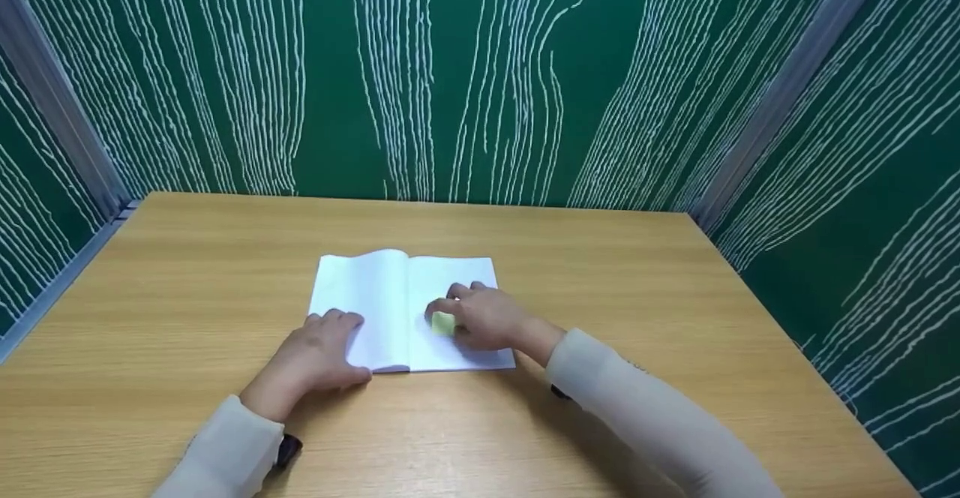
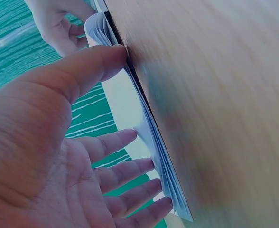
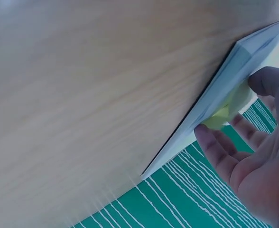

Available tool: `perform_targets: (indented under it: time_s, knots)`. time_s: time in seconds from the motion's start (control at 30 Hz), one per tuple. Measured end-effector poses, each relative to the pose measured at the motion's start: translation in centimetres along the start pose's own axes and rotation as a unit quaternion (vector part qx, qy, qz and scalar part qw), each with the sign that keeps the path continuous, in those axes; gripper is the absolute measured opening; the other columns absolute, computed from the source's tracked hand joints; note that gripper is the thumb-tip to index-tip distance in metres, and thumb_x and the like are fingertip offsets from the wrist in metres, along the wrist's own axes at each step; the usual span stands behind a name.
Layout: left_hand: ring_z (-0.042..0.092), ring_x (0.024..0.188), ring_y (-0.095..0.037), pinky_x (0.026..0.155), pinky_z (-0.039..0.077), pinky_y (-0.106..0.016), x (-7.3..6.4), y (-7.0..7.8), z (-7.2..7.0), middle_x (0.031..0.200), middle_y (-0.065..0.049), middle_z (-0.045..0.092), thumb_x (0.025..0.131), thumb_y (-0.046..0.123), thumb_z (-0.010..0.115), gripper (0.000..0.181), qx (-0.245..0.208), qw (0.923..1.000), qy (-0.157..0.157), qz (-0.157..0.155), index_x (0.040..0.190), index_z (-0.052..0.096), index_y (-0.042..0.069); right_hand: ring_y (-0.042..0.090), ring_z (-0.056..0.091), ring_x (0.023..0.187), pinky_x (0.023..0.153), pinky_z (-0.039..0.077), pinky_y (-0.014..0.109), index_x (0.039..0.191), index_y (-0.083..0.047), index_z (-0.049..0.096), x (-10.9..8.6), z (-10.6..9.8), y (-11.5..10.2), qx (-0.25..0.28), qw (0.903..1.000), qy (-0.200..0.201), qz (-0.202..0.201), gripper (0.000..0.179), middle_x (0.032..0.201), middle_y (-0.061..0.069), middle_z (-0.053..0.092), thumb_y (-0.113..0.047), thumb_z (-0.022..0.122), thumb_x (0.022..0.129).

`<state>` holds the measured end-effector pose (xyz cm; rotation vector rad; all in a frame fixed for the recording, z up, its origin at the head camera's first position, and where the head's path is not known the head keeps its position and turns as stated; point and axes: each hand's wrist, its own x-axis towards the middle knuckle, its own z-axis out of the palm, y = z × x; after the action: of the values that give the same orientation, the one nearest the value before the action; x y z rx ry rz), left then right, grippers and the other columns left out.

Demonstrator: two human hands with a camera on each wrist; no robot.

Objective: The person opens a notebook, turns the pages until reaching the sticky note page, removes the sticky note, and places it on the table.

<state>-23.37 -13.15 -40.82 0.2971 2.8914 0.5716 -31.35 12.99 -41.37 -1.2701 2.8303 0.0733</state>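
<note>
An open notebook [image 1: 379, 303] with blank white pages lies on the wooden table, its left page bulging up near the spine. My left hand [image 1: 321, 352] rests at the lower left of that page, fingers extended over the paper; in the left wrist view the thumb [image 2: 101, 61] lies against the near edge. Over the right page, my right hand [image 1: 487, 316] has its fingers bent around a small yellow sticky note [image 1: 443, 323]. The right wrist view shows the note [image 3: 220, 115] between thumb and index finger, slightly bowed, close against the page.
The light wooden table [image 1: 600, 280] extends around the notebook on every side. Behind and to the sides stand green panels [image 1: 330, 70] with white wavy lines, joined by grey metal posts [image 1: 787, 78]. Both forearms in pale sleeves [image 1: 652, 408] reach in from the front edge.
</note>
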Motion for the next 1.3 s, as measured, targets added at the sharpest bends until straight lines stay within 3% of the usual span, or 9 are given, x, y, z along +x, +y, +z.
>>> perform_targets:
  time_s: [0.27, 0.47, 0.7, 0.77, 1.3]
  knots:
    - [0.045, 0.113, -0.032, 0.096, 0.04, -0.05, 0.0, -0.1, 0.0, 0.135, -0.016, 0.048, 0.075, 0.038, 0.078, 0.081, 0.003, 1.0, -0.002, 0.007, 0.141, 0.046, 0.003, 0.022, 0.054, 0.093, 0.08, 0.05, 0.037, 0.136, -0.029, 0.052, -0.1, -0.2, 0.0, 0.042, 0.9988, -0.005, 0.026, 0.052, 0.119, 0.005, 0.058, -0.027, 0.068, 0.087]
    - [0.045, 0.112, -0.032, 0.095, 0.041, -0.049, 0.0, -0.2, 0.1, 0.134, -0.015, 0.048, 0.075, 0.037, 0.078, 0.078, 0.007, 0.9999, 0.002, 0.01, 0.138, 0.048, 0.002, 0.02, 0.056, 0.099, 0.087, 0.05, 0.036, 0.136, -0.018, 0.048, -0.3, 0.0, 0.1, 0.093, 0.994, 0.024, 0.052, 0.057, 0.116, 0.005, 0.06, -0.012, 0.072, 0.085]
    - [0.046, 0.115, -0.035, 0.096, 0.041, -0.049, 0.1, -0.3, 0.0, 0.134, -0.017, 0.05, 0.076, 0.036, 0.077, 0.074, 0.022, 0.9994, 0.006, 0.025, 0.135, 0.051, 0.0, 0.016, 0.056, 0.082, 0.075, 0.051, 0.032, 0.104, -0.008, 0.064, -0.1, 0.4, 0.4, 0.12, 0.9891, 0.057, 0.064, 0.022, 0.094, 0.004, 0.063, 0.001, 0.066, 0.085]
    - [0.046, 0.114, -0.035, 0.096, 0.041, -0.049, 0.1, -0.2, 0.0, 0.134, -0.017, 0.05, 0.076, 0.037, 0.077, 0.074, 0.023, 0.9995, 0.005, 0.022, 0.136, 0.051, 0.001, 0.016, 0.056, 0.081, 0.075, 0.051, 0.032, 0.101, -0.007, 0.064, -0.2, 0.3, 0.5, 0.119, 0.9883, 0.072, 0.062, 0.019, 0.092, 0.005, 0.064, 0.004, 0.063, 0.085]
    - [0.046, 0.112, -0.034, 0.096, 0.041, -0.049, 0.2, -0.1, 0.0, 0.135, -0.017, 0.048, 0.077, 0.04, 0.077, 0.077, 0.028, 0.9995, -0.003, 0.012, 0.138, 0.05, 0.003, 0.019, 0.063, 0.086, 0.078, 0.054, 0.033, 0.108, -0.006, 0.065, -1.1, -0.5, 1.0, 0.149, 0.9691, 0.165, 0.106, 0.026, 0.099, 0.009, 0.067, 0.005, 0.063, 0.084]
